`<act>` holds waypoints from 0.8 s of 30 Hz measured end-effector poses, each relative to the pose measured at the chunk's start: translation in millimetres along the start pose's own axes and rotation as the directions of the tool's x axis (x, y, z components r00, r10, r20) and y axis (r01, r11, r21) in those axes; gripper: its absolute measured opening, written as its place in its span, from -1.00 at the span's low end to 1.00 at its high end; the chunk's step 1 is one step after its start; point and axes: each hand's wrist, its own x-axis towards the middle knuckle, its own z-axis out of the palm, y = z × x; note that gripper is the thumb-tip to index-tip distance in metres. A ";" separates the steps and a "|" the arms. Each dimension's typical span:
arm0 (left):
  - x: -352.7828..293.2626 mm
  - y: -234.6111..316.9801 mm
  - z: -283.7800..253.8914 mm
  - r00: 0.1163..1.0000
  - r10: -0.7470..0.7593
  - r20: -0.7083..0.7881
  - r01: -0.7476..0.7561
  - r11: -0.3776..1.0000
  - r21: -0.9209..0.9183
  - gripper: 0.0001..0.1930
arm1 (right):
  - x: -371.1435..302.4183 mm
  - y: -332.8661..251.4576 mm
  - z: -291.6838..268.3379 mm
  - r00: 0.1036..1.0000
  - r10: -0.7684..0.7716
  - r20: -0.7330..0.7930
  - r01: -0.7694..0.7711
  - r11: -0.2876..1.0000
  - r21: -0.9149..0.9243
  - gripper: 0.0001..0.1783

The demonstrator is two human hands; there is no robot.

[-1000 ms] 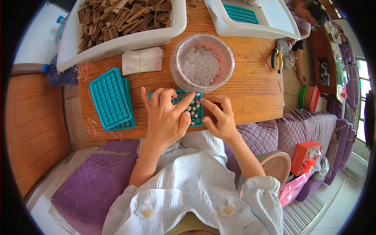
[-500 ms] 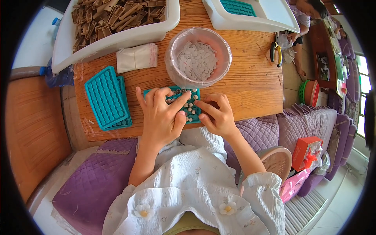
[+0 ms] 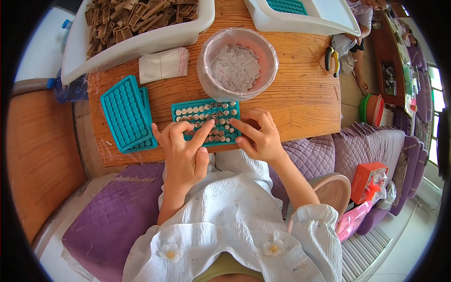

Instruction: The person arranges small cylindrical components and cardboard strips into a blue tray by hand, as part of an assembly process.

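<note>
A teal tray (image 3: 188, 104) with rows of small round silvery pieces (image 3: 195, 111) lies on the table in front of me. My left hand (image 3: 182, 146) reaches over its lower left part, fingers spread. The left index fingertip touches the pieces near the middle, and the palm side hides some of the lower rows. At the tray's right edge is my right hand (image 3: 264, 136), its index finger and thumb apart and its other fingers bent. The right index fingertip rests by the end pieces; I see nothing held in either hand.
Just beyond the tray stands a lined tub (image 3: 271, 75) of whitish flat pieces. Teal trays (image 3: 123, 115) are stacked at left, near clear bags (image 3: 163, 65). White bins (image 3: 205, 21) (image 3: 324, 29) hold brown parts and a teal tray. Pliers (image 3: 335, 61) lie at right; a person (image 3: 359, 19) is beyond.
My left hand has drawn back toward me and slightly left, uncovering the tray's upper rows of pieces. My right hand has barely moved at the tray's right edge.
</note>
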 end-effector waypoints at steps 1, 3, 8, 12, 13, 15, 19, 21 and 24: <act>-0.9 0.9 -0.1 1.000 -0.002 -0.001 0.002 1.000 0.001 -0.58 | 0.1 -0.2 0.0 1.000 -0.001 0.001 0.001 1.000 0.001 -0.63; -2.8 3.1 -0.1 1.000 -0.018 0.012 0.018 1.000 -0.003 -0.58 | 0.5 -0.4 0.0 1.000 -0.017 0.009 0.018 0.999 -0.030 -0.62; -5.4 2.0 0.5 0.999 -0.038 0.013 0.039 0.999 -0.016 -0.58 | 1.3 -2.1 1.7 0.999 0.001 0.032 0.000 0.999 -0.040 -0.61; -6.7 2.1 0.3 0.999 -0.040 0.020 0.040 0.999 -0.001 -0.60 | 0.9 -2.4 0.7 1.000 -0.001 0.010 0.001 1.000 -0.018 -0.62; -6.7 2.7 0.5 0.999 -0.038 0.016 0.038 0.999 -0.003 -0.60 | -1.2 -1.3 0.1 1.000 -0.004 0.009 0.004 1.000 -0.022 -0.62; -7.7 3.7 1.2 0.998 -0.048 0.029 0.047 0.999 0.024 -0.61 | -6.2 0.8 0.6 0.998 -0.048 0.029 0.049 0.999 -0.015 -0.62; -8.1 4.3 1.5 0.999 -0.042 0.016 0.041 0.998 0.040 -0.60 | -3.6 -1.9 0.6 0.995 -0.080 0.052 0.080 0.997 -0.010 -0.62; -7.9 5.6 1.0 0.999 -0.036 0.024 0.035 0.999 0.026 -0.60 | -3.7 -0.5 0.5 0.995 -0.086 0.055 0.087 0.996 -0.013 -0.60; -10.3 6.8 1.2 0.999 -0.034 0.020 0.034 0.999 0.008 -0.60 | -3.2 -3.6 -1.7 0.998 -0.066 0.017 0.066 0.998 0.008 -0.60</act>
